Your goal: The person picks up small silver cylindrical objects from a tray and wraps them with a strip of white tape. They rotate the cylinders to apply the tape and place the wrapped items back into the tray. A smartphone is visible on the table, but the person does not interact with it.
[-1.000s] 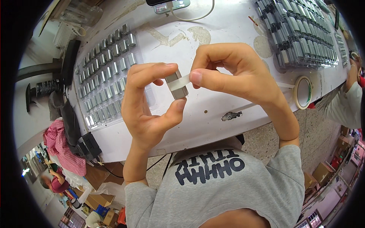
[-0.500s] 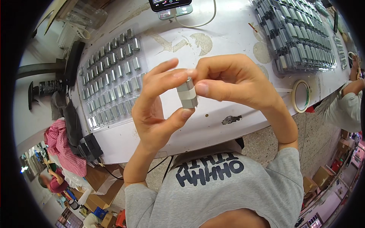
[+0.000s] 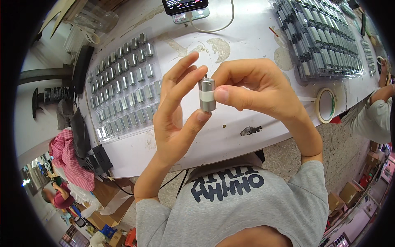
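Observation:
Between my two hands, over the near part of the table, is a small silver electric motor (image 3: 207, 106) with a white tape band (image 3: 207, 96) round its middle. My left hand (image 3: 175, 117) holds it end to end, thumb under the lower end and a fingertip at the thin shaft on top. Its other fingers are raised. The thumb of my right hand (image 3: 251, 88) presses against the side of the band, with its index finger behind the motor. A clear tray of silver motors (image 3: 119, 86) lies left of my left hand.
Stacked clear trays of motors (image 3: 323, 45) stand at the far right. A tape roll (image 3: 326, 105) rests at the right table edge, with a white strip beside it. A phone (image 3: 185, 5) and white cable (image 3: 222, 27) lie at the back. Another person (image 3: 372, 117) is at the right.
The motor has turned between my fingers, so a rounded side now faces up front. My left hand has shifted slightly right, its fingers lifted more. My right hand stays nearly in place.

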Action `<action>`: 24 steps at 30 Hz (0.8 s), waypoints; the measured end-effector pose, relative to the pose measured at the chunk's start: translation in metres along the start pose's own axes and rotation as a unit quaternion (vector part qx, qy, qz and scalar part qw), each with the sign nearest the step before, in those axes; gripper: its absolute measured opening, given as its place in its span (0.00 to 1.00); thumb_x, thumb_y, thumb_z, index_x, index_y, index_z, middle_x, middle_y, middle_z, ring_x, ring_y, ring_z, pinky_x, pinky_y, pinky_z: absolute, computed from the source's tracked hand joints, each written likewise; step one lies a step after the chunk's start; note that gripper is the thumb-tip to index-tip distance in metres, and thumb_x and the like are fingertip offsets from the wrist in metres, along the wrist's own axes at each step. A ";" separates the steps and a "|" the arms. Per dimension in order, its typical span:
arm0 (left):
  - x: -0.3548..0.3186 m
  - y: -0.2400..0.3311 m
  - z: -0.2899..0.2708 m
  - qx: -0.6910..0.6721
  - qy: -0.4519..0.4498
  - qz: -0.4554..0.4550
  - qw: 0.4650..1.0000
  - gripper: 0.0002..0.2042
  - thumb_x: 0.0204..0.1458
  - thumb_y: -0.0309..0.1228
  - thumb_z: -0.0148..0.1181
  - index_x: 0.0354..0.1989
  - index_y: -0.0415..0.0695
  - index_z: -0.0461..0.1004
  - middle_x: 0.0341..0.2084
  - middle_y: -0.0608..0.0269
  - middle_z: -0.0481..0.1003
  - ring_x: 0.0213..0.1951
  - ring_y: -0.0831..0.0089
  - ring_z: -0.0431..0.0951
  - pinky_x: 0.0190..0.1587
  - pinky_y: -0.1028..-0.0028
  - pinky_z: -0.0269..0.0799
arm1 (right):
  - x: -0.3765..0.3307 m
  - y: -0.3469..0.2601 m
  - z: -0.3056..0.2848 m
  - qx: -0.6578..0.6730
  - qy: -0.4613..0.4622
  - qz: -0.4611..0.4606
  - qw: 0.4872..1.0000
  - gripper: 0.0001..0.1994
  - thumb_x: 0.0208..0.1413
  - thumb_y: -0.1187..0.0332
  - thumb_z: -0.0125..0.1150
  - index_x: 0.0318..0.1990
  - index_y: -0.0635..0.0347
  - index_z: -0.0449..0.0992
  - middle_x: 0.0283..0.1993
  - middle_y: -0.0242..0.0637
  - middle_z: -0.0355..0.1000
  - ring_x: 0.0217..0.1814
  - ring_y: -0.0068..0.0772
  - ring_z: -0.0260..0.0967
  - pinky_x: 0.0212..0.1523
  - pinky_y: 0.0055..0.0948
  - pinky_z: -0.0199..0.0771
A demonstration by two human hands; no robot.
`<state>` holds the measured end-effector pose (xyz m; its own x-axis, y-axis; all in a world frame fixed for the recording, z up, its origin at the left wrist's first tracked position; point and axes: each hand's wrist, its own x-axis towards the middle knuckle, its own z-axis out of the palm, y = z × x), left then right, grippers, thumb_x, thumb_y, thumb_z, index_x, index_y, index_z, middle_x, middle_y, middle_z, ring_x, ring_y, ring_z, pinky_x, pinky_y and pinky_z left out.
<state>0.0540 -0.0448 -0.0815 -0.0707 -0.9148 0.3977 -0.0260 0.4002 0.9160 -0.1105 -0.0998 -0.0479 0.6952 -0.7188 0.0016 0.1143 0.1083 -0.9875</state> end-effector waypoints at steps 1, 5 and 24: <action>0.000 0.003 0.001 0.023 0.001 -0.011 1.000 0.22 0.39 0.28 0.59 0.47 0.41 0.66 0.51 0.50 0.59 0.53 0.60 0.58 0.55 0.65 0.51 | 0.001 0.008 0.000 -0.008 0.014 -0.032 0.999 0.10 0.48 0.66 0.55 0.24 0.65 0.71 0.18 0.27 0.63 0.20 0.14 0.55 0.21 0.16 0.56; -0.003 0.004 -0.004 0.233 0.026 0.079 0.969 0.23 0.34 0.24 0.61 0.45 0.41 0.67 0.43 0.54 0.66 0.45 0.64 0.64 0.46 0.71 0.59 | 0.000 0.009 -0.001 -0.089 0.037 -0.042 0.994 0.10 0.46 0.65 0.58 0.24 0.65 0.71 0.18 0.27 0.63 0.19 0.13 0.53 0.20 0.16 0.53; -0.001 0.003 -0.002 0.250 0.019 0.078 0.965 0.21 0.31 0.22 0.65 0.40 0.41 0.71 0.35 0.60 0.73 0.34 0.71 0.72 0.32 0.77 0.66 | 0.002 0.017 -0.001 -0.127 0.024 -0.029 0.991 0.07 0.46 0.69 0.57 0.24 0.63 0.69 0.20 0.27 0.63 0.22 0.14 0.55 0.23 0.16 0.55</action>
<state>0.0564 -0.0432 -0.0787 -0.0765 -0.8390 0.5387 -0.4972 0.5004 0.7088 -0.1076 -0.0998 -0.0649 0.6574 -0.7513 0.0582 -0.0335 -0.1062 -0.9938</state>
